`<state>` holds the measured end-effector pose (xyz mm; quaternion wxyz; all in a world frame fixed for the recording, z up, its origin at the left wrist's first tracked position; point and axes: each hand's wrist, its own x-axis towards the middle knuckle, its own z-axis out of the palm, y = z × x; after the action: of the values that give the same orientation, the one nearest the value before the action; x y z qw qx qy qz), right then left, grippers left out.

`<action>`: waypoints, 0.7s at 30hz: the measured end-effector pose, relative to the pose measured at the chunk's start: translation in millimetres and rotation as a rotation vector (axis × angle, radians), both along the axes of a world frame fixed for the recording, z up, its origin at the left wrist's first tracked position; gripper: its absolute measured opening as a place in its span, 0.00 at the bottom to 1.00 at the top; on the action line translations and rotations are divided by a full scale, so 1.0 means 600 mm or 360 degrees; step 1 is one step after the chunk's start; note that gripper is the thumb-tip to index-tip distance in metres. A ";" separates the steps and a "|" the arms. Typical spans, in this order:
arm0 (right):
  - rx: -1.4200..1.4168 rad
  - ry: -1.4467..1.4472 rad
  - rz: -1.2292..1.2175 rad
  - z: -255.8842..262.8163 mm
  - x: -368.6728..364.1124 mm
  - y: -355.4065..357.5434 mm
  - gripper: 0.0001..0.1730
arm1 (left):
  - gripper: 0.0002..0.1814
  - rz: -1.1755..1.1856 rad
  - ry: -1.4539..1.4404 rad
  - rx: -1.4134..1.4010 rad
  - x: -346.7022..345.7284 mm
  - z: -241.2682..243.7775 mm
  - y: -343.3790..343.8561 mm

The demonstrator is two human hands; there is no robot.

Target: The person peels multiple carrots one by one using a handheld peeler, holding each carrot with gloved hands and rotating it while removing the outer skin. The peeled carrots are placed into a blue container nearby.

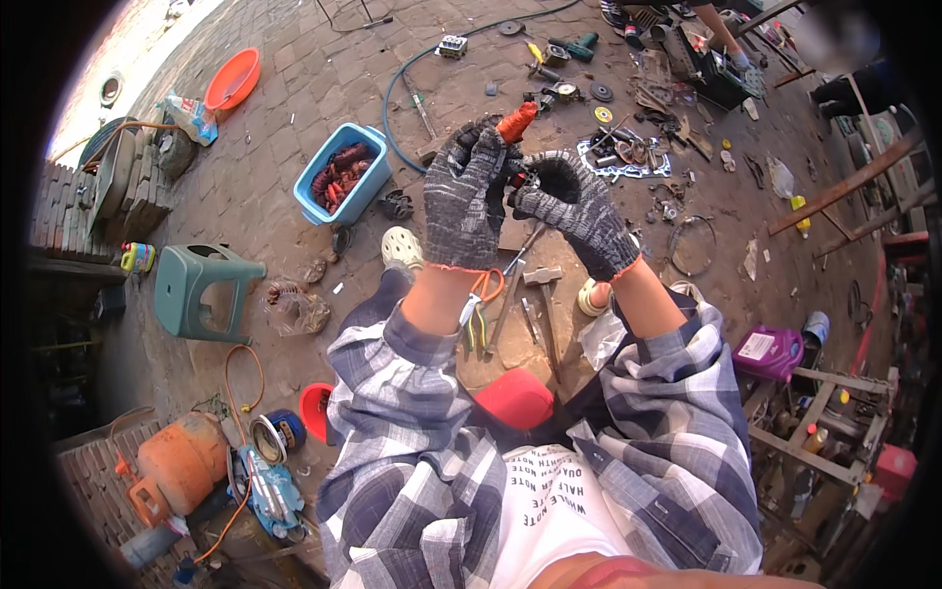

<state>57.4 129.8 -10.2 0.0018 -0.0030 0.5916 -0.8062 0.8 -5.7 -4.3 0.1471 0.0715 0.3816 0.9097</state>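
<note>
My left hand (467, 195), in a grey knitted glove, is closed around an orange-red wrapped piece (517, 122) whose tip sticks out above the fingers. My right hand (578, 210), gloved alike, pinches a small dark and red part (521, 180) against the left fingers; whether the two pieces are one thing is hidden. Below the hands a hammer (544, 277) lies on the ground beside orange-handled scissors (486, 286), a metal bar and several pliers or similar tools. A blue plastic tub (377, 177) holding dark red coils stands to the left of my left hand.
A green plastic stool (195, 287) and an orange gas cylinder (184, 464) stand at the left. Tools and metal parts (633, 151) lie ahead on the brick paving, crossed by a green hose (385, 110). Another person's arm (721, 33) reaches into a box. A purple jug (767, 353) stands right.
</note>
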 end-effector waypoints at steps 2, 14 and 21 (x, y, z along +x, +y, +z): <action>-0.0106 -0.0175 -0.0097 0.004 -0.002 0.003 0.16 | 0.17 0.0014 0.0034 0.0020 0.001 0.001 -0.001; -0.0133 -0.0057 0.0198 -0.001 -0.006 0.027 0.24 | 0.15 -0.0148 0.0209 -0.0233 0.020 0.032 -0.013; 0.0399 0.0219 0.0002 -0.005 -0.003 0.035 0.18 | 0.13 -0.0239 0.0405 -0.0143 0.029 0.032 0.000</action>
<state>55.7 150.5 -13.4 -0.0377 -0.0583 0.6864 -0.7239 18.2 -5.7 15.1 0.1684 0.2079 0.4311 0.8617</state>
